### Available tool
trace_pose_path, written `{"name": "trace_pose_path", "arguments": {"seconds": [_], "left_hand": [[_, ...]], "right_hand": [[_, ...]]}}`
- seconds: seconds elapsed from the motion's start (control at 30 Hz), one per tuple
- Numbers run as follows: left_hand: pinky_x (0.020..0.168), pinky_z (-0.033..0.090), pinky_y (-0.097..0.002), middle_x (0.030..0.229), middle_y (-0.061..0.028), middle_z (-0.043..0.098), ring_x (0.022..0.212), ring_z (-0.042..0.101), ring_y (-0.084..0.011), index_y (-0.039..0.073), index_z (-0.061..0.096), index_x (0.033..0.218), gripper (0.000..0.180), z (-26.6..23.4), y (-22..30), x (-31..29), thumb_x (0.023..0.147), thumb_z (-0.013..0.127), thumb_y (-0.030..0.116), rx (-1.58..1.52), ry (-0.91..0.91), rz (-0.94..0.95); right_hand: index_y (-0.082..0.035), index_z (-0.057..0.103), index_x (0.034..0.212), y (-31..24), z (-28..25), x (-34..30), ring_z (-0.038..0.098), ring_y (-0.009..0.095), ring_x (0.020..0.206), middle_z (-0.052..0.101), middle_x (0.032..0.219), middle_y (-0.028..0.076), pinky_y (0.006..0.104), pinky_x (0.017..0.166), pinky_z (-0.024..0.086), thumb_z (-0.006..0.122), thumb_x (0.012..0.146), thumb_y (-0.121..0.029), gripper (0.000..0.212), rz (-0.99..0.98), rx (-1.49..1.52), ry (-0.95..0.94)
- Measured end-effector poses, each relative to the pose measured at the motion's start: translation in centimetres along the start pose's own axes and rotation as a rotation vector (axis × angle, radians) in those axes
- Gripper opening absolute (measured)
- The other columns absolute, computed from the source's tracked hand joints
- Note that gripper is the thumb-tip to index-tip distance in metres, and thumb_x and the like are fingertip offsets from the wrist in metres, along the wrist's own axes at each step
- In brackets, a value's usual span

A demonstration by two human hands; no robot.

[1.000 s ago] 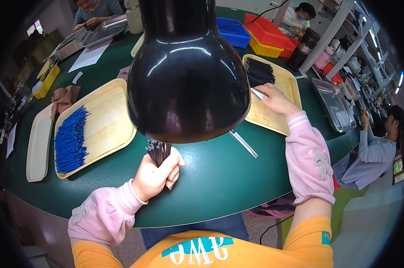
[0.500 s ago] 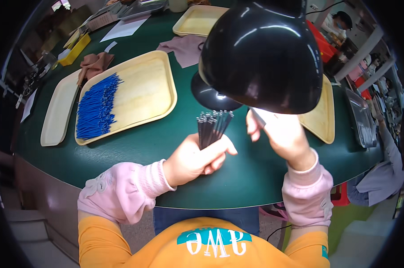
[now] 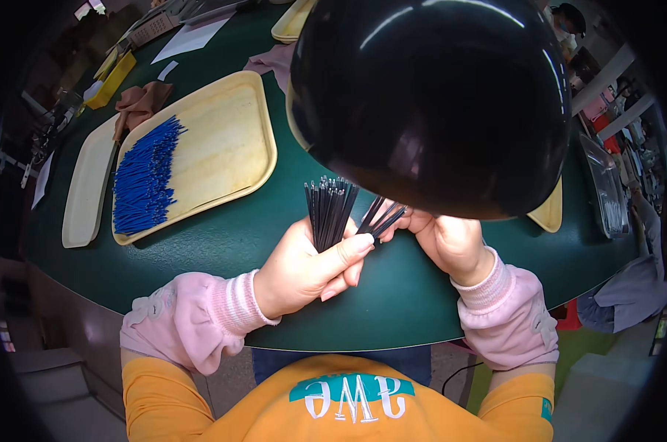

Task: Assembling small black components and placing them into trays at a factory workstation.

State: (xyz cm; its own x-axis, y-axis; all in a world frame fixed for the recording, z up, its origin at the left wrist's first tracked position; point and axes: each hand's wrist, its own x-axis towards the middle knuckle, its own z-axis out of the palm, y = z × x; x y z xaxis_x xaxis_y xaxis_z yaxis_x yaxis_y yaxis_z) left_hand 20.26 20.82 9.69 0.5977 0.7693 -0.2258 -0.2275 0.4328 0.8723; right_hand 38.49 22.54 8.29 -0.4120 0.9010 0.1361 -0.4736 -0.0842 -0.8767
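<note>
Black strands have silvery tips, the table is green, and pink sleeves have white-striped cuffs.

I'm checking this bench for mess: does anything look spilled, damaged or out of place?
Nothing looks spilled or damaged: the left hand holds black strands, blue strands lie in their tray. The brown cloth looks slightly untidy, bunched at that tray's far-left corner.

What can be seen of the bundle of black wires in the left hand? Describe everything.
The bundle of black wires is made of straight, slim, plastic-looking strands with silvery, metal-looking tips. The left hand grips it above the green table, tips pointing up and away from the person, lower part hidden in the hand. A few wires splay apart toward the right hand; whether it grips them is unclear.
</note>
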Motion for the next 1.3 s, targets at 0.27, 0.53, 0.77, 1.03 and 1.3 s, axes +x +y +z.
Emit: {"name": "trace_pose_path", "arguments": {"seconds": [0.27, 0.53, 0.77, 1.03, 1.3], "left_hand": [[0.034, 0.03, -0.0157, 0.055, -0.0025, 0.05, 0.035, 0.037, -0.0038, 0.003, 0.047, 0.076, 0.016, -0.2, 0.2, 0.0, 0.086, 0.044, 0.014, -0.036, -0.041, 0.026], [0.032, 0.031, -0.017, 0.055, -0.0039, 0.049, 0.035, 0.041, -0.0069, 0.002, 0.047, 0.084, 0.025, -0.8, -0.1, -0.1, 0.085, 0.047, 0.027, -0.395, -0.275, -0.229], [0.032, 0.031, -0.0164, 0.055, -0.0039, 0.05, 0.034, 0.042, -0.006, 0.003, 0.047, 0.074, 0.015, -0.2, 0.0, -0.2, 0.083, 0.051, 0.015, -0.051, -0.058, 0.027], [0.03, 0.032, -0.0171, 0.052, -0.004, 0.049, 0.033, 0.042, -0.0067, 0.003, 0.045, 0.068, 0.019, -0.2, 0.0, -0.1, 0.084, 0.048, 0.012, 0.003, -0.022, 0.041], [0.032, 0.035, -0.0181, 0.053, -0.0044, 0.05, 0.035, 0.045, -0.0071, 0.002, 0.046, 0.071, 0.015, 0.1, 0.0, -0.1, 0.082, 0.051, 0.01, 0.076, 0.102, 0.11]], "right_hand": [[0.009, 0.045, 0.099, 0.4, -0.7, -0.3, 0.058, 0.025, 0.08, 0.055, 0.086, 0.02, 0.0332, 0.072, 0.047, 0.035, 0.086, -0.011, 0.026, -0.053, 0.031, -0.058], [0.003, 0.053, 0.094, -1.0, 1.3, 0.0, 0.054, 0.012, 0.076, 0.056, 0.083, 0.007, 0.023, 0.072, 0.044, 0.058, 0.075, -0.004, 0.02, 0.039, -0.21, -0.106], [0.007, 0.043, 0.102, 0.2, -0.1, -0.2, 0.059, 0.02, 0.075, 0.055, 0.087, 0.018, 0.0284, 0.068, 0.048, 0.04, 0.086, -0.013, 0.026, -0.093, -0.007, -0.101], [0.008, 0.041, 0.099, -0.4, 0.3, -0.2, 0.059, 0.024, 0.074, 0.055, 0.087, 0.02, 0.0299, 0.068, 0.049, 0.037, 0.086, -0.014, 0.026, -0.216, -0.246, -0.053], [0.008, 0.041, 0.09, -1.7, 1.4, -0.2, 0.059, 0.022, 0.073, 0.055, 0.086, 0.02, 0.03, 0.068, 0.049, 0.038, 0.084, -0.007, 0.016, -0.195, -0.676, 0.03]]}}
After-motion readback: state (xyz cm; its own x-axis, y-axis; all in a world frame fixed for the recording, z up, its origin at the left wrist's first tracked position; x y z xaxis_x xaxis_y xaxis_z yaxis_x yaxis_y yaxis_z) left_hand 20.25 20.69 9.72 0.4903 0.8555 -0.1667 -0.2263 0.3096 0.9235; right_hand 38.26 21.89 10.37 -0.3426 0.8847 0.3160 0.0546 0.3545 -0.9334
